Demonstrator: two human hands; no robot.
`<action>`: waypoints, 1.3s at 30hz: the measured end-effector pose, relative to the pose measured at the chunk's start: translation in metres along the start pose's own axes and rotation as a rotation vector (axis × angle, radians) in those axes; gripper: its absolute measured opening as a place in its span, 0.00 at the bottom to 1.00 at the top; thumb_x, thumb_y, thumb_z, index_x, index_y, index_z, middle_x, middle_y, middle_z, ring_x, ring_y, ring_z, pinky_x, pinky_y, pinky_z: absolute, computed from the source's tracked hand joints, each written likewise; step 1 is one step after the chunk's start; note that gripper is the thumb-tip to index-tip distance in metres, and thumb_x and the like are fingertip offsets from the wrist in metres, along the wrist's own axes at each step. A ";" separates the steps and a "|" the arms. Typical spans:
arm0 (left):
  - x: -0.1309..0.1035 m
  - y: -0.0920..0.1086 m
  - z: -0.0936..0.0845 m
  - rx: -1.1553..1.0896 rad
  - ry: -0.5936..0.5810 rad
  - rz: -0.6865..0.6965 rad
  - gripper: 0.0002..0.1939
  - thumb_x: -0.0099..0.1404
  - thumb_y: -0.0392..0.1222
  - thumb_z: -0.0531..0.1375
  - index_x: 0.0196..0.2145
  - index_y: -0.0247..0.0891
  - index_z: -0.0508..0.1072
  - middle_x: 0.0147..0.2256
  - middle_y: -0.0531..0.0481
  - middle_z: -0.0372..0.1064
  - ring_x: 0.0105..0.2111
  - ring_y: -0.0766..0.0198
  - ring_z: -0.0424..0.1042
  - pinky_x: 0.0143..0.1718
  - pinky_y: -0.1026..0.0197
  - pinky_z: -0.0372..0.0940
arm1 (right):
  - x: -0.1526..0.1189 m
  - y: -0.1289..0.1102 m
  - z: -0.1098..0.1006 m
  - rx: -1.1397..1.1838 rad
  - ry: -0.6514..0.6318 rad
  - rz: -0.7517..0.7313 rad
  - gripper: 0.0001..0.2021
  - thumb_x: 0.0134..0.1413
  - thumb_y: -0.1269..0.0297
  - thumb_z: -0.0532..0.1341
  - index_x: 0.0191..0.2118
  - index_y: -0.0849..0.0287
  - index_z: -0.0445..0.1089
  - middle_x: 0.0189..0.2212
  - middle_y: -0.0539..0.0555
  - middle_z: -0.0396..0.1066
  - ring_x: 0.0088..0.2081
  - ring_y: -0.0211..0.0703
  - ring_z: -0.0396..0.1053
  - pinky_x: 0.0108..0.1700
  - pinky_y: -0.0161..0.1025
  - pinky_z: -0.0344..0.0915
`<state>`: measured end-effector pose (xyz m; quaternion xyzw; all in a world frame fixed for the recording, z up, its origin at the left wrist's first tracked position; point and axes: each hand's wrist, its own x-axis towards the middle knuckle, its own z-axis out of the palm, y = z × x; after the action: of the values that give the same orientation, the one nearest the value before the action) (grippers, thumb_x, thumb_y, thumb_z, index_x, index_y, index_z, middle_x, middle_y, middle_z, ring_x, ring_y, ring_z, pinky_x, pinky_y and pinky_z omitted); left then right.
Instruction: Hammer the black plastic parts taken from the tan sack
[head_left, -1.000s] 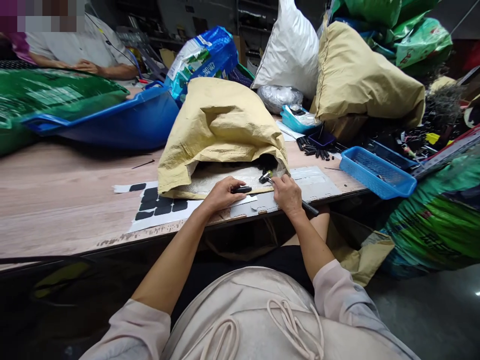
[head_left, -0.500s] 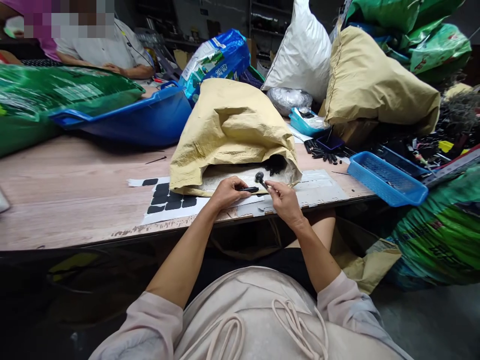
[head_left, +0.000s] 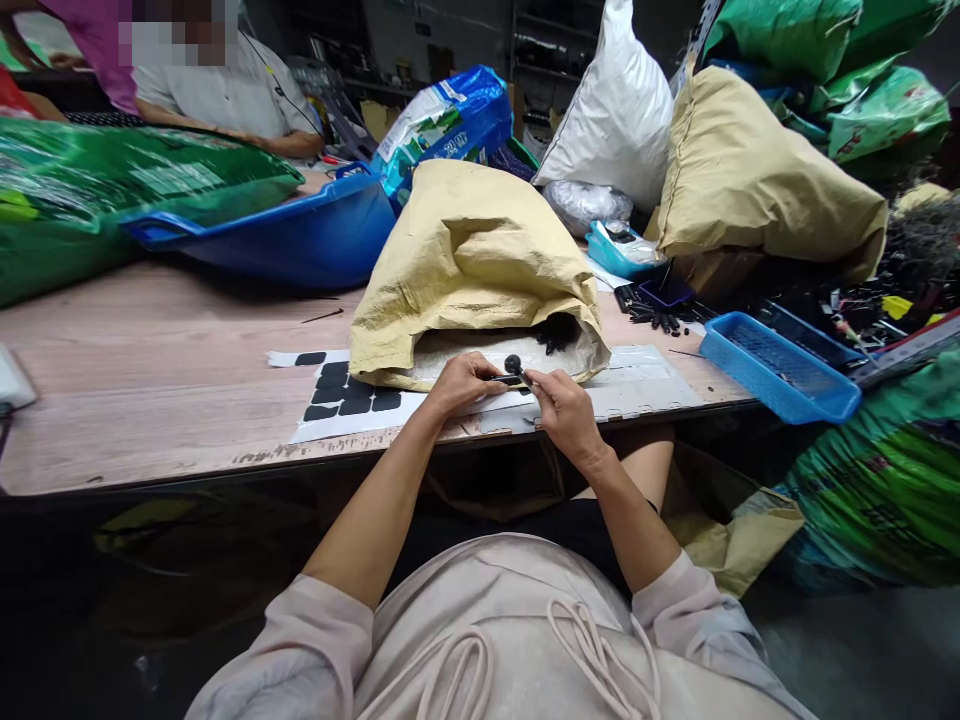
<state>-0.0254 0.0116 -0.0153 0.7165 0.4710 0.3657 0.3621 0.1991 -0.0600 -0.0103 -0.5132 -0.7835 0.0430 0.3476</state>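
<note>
My left hand (head_left: 459,386) is closed on a slim black piece (head_left: 507,379) at the table's front edge. Pinched in my right hand (head_left: 562,408) is a small tool with a round dark head (head_left: 512,364), which is held over the tip of the black piece. Just behind both hands lies a tan sack (head_left: 480,250), its mouth facing me, with dark pieces (head_left: 556,332) inside. A white sheet with black rounded squares (head_left: 346,390) is left of my left hand, partly under the sack.
A blue basin (head_left: 285,235) and a green bag (head_left: 142,190) stand at the left. On the right are a blue basket (head_left: 780,365), loose black pieces (head_left: 654,312) and another tan sack (head_left: 765,180). A person in white (head_left: 225,100) sits across the table (head_left: 150,370).
The round head of the tool has come down and left, close over the black piece. My hands are nearer each other. The whole view has shifted slightly.
</note>
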 end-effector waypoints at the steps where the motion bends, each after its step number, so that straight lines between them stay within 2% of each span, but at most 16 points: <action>1: 0.000 0.000 0.000 -0.002 0.003 -0.007 0.12 0.52 0.46 0.73 0.34 0.39 0.88 0.34 0.50 0.79 0.37 0.56 0.76 0.42 0.57 0.67 | 0.000 0.001 -0.001 0.003 0.009 0.001 0.19 0.76 0.67 0.56 0.62 0.54 0.79 0.45 0.57 0.79 0.47 0.48 0.78 0.51 0.39 0.74; 6: 0.001 0.000 0.002 0.013 0.023 -0.035 0.11 0.51 0.46 0.72 0.32 0.39 0.87 0.35 0.49 0.79 0.39 0.54 0.77 0.44 0.56 0.68 | -0.002 0.006 -0.004 0.010 -0.021 0.020 0.18 0.75 0.69 0.57 0.60 0.54 0.80 0.45 0.56 0.80 0.48 0.47 0.79 0.53 0.39 0.74; 10: 0.000 0.002 0.001 0.044 0.013 -0.056 0.12 0.51 0.47 0.72 0.32 0.39 0.86 0.36 0.49 0.80 0.40 0.53 0.77 0.45 0.54 0.68 | 0.003 0.015 -0.015 -0.030 0.026 0.040 0.19 0.75 0.69 0.56 0.61 0.55 0.79 0.47 0.57 0.81 0.50 0.47 0.78 0.54 0.39 0.73; 12: 0.000 0.004 0.001 0.068 0.011 -0.060 0.12 0.51 0.48 0.71 0.33 0.39 0.85 0.36 0.49 0.79 0.40 0.52 0.77 0.45 0.54 0.68 | 0.008 0.020 -0.023 -0.133 0.005 0.092 0.19 0.75 0.69 0.56 0.61 0.54 0.79 0.48 0.57 0.81 0.50 0.48 0.77 0.52 0.39 0.73; 16: -0.001 0.007 0.002 0.115 0.010 -0.069 0.13 0.50 0.47 0.71 0.33 0.40 0.82 0.37 0.49 0.77 0.40 0.52 0.76 0.46 0.53 0.69 | 0.015 0.027 -0.033 -0.424 -0.117 0.258 0.18 0.74 0.69 0.57 0.59 0.51 0.80 0.47 0.58 0.79 0.49 0.50 0.76 0.46 0.39 0.70; 19: -0.002 0.006 0.003 0.136 -0.005 -0.063 0.13 0.49 0.47 0.70 0.33 0.40 0.80 0.38 0.50 0.76 0.41 0.53 0.75 0.47 0.53 0.69 | 0.014 0.027 -0.031 -0.541 -0.155 0.299 0.17 0.75 0.68 0.56 0.59 0.52 0.80 0.49 0.60 0.77 0.51 0.52 0.74 0.46 0.39 0.68; 24: -0.001 0.004 0.001 0.156 -0.011 -0.031 0.13 0.51 0.49 0.69 0.34 0.41 0.78 0.39 0.50 0.76 0.41 0.53 0.74 0.49 0.52 0.70 | 0.010 0.024 -0.023 -0.587 -0.140 0.300 0.18 0.76 0.67 0.54 0.61 0.55 0.77 0.51 0.62 0.75 0.51 0.54 0.71 0.47 0.43 0.67; 28: -0.018 0.025 0.001 0.082 -0.017 0.063 0.13 0.57 0.51 0.68 0.36 0.41 0.78 0.40 0.46 0.77 0.43 0.51 0.74 0.49 0.51 0.69 | 0.011 0.023 -0.021 -0.598 -0.143 0.303 0.18 0.75 0.67 0.54 0.61 0.56 0.76 0.51 0.62 0.75 0.50 0.54 0.70 0.48 0.44 0.66; 30: -0.036 0.043 0.006 -0.010 -0.110 0.142 0.14 0.63 0.53 0.66 0.41 0.41 0.79 0.42 0.46 0.79 0.45 0.52 0.74 0.50 0.53 0.69 | 0.011 0.022 -0.021 -0.608 -0.147 0.301 0.18 0.75 0.67 0.53 0.61 0.55 0.75 0.51 0.62 0.75 0.51 0.54 0.70 0.48 0.44 0.66; 31: -0.046 0.051 0.009 -0.060 -0.197 0.170 0.15 0.66 0.54 0.65 0.43 0.41 0.80 0.43 0.46 0.79 0.45 0.53 0.74 0.50 0.54 0.68 | 0.011 0.022 -0.021 -0.613 -0.149 0.300 0.18 0.76 0.67 0.53 0.62 0.55 0.75 0.52 0.61 0.75 0.51 0.54 0.70 0.48 0.44 0.66; 34: -0.073 0.057 0.031 -0.153 -0.600 0.161 0.17 0.70 0.57 0.64 0.45 0.42 0.81 0.41 0.50 0.79 0.41 0.57 0.74 0.46 0.58 0.68 | 0.011 0.019 -0.023 -0.620 -0.161 0.309 0.18 0.76 0.66 0.52 0.62 0.56 0.74 0.53 0.62 0.74 0.52 0.55 0.70 0.50 0.44 0.66; 36: -0.082 0.040 0.052 -0.122 -0.811 0.077 0.17 0.66 0.57 0.67 0.42 0.42 0.82 0.36 0.52 0.78 0.37 0.58 0.73 0.41 0.59 0.67 | 0.012 0.017 -0.024 -0.620 -0.171 0.320 0.18 0.76 0.67 0.52 0.62 0.56 0.74 0.53 0.62 0.74 0.52 0.55 0.70 0.49 0.44 0.66; 37: -0.084 0.026 0.063 -0.080 -0.842 0.016 0.16 0.62 0.56 0.68 0.38 0.42 0.81 0.33 0.52 0.77 0.35 0.58 0.73 0.39 0.59 0.67 | 0.012 0.016 -0.024 -0.618 -0.177 0.323 0.18 0.76 0.66 0.52 0.62 0.56 0.74 0.53 0.62 0.74 0.51 0.55 0.70 0.49 0.44 0.66; 39: -0.086 -0.008 0.084 -0.014 -0.761 -0.068 0.13 0.59 0.54 0.68 0.33 0.42 0.79 0.30 0.52 0.75 0.32 0.56 0.73 0.35 0.57 0.66 | 0.012 0.016 -0.024 -0.616 -0.185 0.327 0.18 0.77 0.66 0.51 0.62 0.56 0.73 0.54 0.62 0.74 0.51 0.55 0.70 0.49 0.45 0.66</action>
<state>0.0194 -0.0814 -0.0769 0.7825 0.3239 0.0647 0.5278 0.2228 -0.0494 0.0075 -0.7063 -0.6955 -0.0939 0.0930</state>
